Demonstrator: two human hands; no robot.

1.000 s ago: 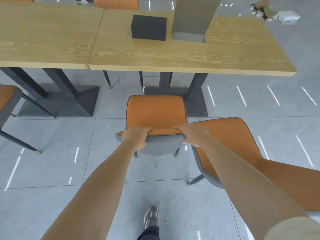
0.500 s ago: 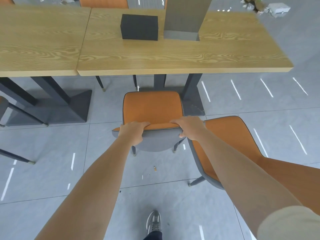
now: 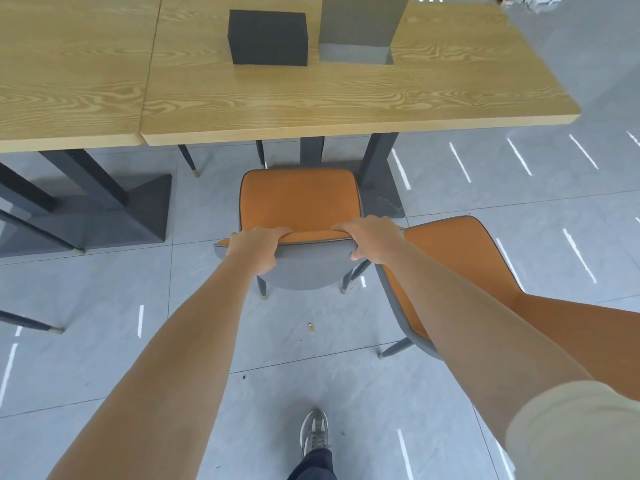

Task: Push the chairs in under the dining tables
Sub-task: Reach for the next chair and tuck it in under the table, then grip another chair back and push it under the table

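From the head camera, a person grips the top edge of an orange-upholstered chair with a grey back shell (image 3: 299,206), both arms stretched forward. The left hand (image 3: 254,249) is clamped over the left part of the backrest rim, fingers curled over the front; the right hand (image 3: 372,242) is clamped over the right part of the same rim, thumb down the grey rear face. The chair faces a light wood-grain dining table on dark metal legs (image 3: 346,98), its seat front close to the table's near edge and just before the dark pedestal base, the seat not yet beneath the tabletop. A second orange chair with a grey shell (image 3: 460,258) stands just to the right, angled and partly hidden behind the right forearm. A matching wood-grain table (image 3: 69,74) abuts the first on the left. On the nearer table sit a black rectangular box (image 3: 267,38) and, just beside it, a tall grey upright block (image 3: 360,26). One grey sneaker (image 3: 314,433) rests on the grey tiled floor (image 3: 104,341).
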